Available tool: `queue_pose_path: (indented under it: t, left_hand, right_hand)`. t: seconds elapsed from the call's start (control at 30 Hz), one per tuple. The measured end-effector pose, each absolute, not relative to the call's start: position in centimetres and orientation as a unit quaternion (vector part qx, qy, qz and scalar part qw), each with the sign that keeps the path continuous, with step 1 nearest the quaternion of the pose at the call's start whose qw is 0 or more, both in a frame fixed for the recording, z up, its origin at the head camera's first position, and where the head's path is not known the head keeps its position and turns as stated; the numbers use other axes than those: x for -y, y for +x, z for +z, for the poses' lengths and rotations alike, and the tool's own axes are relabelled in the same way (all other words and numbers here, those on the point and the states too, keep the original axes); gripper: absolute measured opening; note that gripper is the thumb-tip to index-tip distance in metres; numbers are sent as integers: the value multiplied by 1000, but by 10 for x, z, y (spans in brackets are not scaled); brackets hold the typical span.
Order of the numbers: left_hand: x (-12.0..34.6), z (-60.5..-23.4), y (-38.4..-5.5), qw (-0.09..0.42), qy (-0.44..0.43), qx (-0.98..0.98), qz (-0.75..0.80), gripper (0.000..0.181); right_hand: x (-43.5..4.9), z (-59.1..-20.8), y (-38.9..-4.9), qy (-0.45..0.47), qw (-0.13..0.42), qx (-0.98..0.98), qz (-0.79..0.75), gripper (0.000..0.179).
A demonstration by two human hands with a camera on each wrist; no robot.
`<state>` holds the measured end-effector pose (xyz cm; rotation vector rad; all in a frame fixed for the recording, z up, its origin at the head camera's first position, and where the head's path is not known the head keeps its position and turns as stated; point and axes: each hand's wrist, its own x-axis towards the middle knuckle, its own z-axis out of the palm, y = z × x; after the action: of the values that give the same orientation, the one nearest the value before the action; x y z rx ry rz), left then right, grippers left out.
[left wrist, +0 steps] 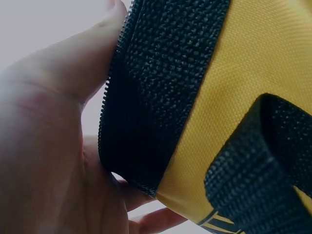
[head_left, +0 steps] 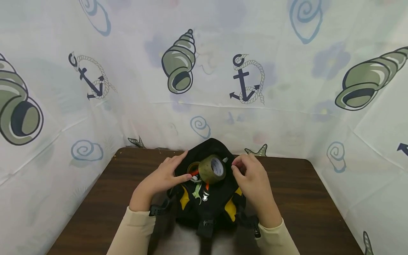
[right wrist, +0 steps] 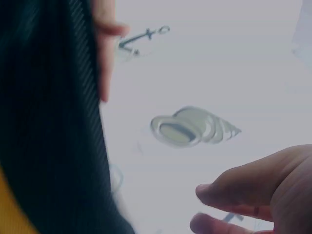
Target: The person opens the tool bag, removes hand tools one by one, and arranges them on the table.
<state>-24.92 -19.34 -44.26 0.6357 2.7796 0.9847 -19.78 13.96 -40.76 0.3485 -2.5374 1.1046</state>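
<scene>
A black and yellow zippered bag (head_left: 220, 209) stands unzipped at the middle of the table. In its opening sits a roll of patterned tape (head_left: 210, 170), with a second, partly hidden roll (head_left: 193, 166) beside it. My left hand (head_left: 159, 182) rests at the bag's left side, fingers straight and thumb across the opening; in the left wrist view that thumb (left wrist: 92, 53) lies along the zipper edge (left wrist: 112, 83). Near the bag's right rim hovers my right hand (head_left: 253, 177), thumb and index finger bent. The right wrist view shows a gap between its fingertips, with nothing held.
A light green tool (head_left: 197, 191) and a metal clasp (head_left: 205, 195) show at the bag's front. A black strap with a buckle (head_left: 205, 226) hangs toward me. Behind the brown table (head_left: 287, 191) hangs a curtain (head_left: 210, 67) printed with shells and anchors.
</scene>
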Motion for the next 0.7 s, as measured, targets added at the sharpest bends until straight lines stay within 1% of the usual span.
queue_pose_path:
  t: [0.07, 0.13, 0.27, 0.47, 0.7]
  left_hand:
    - [194, -443, -248, 68, 208, -920, 326, 100]
    - [193, -443, -248, 70, 209, -919, 327, 101]
    - [193, -444, -248, 74, 212, -918, 326, 104]
    - [193, -445, -247, 86, 212, -916, 330, 107]
    - [193, -442, -245, 95, 206, -915, 334, 108]
  right_hand:
    - [-136, -402, -195, 125, 151, 886, 420, 6]
    - [-131, -394, -194, 119, 116, 881, 442, 5]
    - [-123, -377, -200, 108, 56, 886, 447, 8]
    - [-106, -357, -221, 112, 1, 890, 443, 16]
    - [-86, -356, -249, 112, -54, 896, 426, 31]
